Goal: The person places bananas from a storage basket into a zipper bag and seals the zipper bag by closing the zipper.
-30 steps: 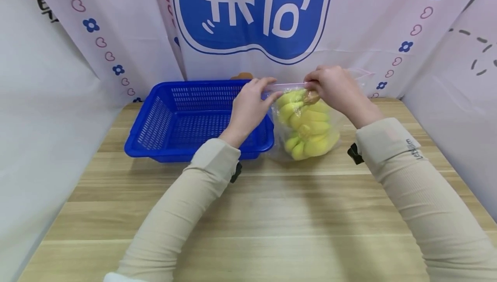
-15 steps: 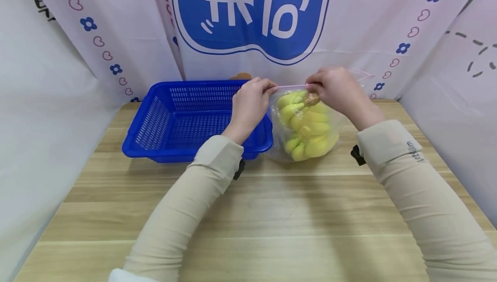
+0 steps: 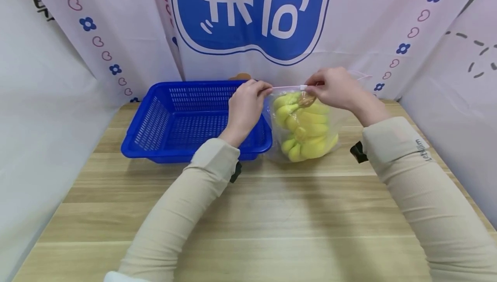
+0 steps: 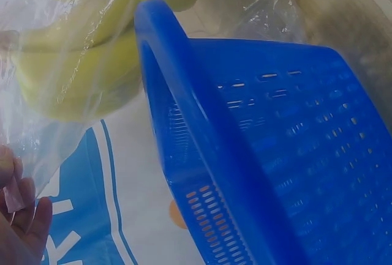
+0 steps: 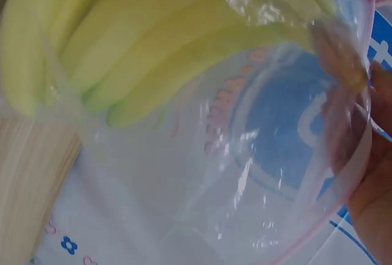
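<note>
A clear zip bag [image 3: 275, 155] holds yellow bananas [image 3: 310, 142], upright on the table. My left hand [image 3: 244, 107] pinches the left end of its pinkish top strip between thumb and fingers. Further right, my right hand [image 3: 337, 87] pinches the same strip beside a small white slider [image 3: 303, 87]. Right of that hand the bag mouth gapes, as the right wrist view shows with its pink edge [image 5: 334, 213] curving away. The brown banana stem [image 5: 337, 54] sits close to the right fingers. In the left wrist view, the left fingertips grip the bag's corner.
A blue plastic basket [image 3: 136, 149] with slotted walls stands to the left, its right rim beside the bag and under my left forearm. Behind is a white printed cloth [image 3: 136, 53] with a blue sign. The wooden table [image 3: 240, 230] extends toward me.
My left fingers, spread a second ago, have closed on the strip's left end and shifted slightly left. The white slider now shows beside my right fingers, and the bag's top has shifted slightly left.
</note>
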`<state>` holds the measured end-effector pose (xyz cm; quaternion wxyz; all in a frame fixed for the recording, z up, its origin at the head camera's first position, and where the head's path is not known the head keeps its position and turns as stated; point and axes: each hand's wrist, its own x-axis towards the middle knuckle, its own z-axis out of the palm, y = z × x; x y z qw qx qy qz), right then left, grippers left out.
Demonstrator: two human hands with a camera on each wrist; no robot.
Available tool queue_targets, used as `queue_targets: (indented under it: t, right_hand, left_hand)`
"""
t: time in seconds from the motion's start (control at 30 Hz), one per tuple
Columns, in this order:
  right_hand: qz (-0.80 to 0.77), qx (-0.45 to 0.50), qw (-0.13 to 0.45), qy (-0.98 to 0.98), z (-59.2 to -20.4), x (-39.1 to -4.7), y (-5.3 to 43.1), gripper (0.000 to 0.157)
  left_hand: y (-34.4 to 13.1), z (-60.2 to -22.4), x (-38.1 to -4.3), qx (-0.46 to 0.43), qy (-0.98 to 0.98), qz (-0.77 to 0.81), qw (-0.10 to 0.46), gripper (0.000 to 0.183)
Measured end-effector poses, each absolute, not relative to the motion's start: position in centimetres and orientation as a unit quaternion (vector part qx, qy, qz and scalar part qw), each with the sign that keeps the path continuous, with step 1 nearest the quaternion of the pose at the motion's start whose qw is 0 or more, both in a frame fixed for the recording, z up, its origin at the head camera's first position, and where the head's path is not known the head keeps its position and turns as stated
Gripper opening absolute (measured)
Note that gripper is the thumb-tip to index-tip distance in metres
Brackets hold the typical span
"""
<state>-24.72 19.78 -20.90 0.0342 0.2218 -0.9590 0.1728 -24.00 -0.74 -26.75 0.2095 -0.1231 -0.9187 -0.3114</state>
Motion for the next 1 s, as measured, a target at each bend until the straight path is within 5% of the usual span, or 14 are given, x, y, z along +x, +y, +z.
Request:
queue_targets:
  t: [1.0]
  right_hand:
    - [0.131,0.188,0.053,-0.972,-20.9,-23.9,17.7,0.022]
  left_hand:
    - [0.2,-26.6,-23.7,-0.136,-0.922,-0.307,0.194,0.026]
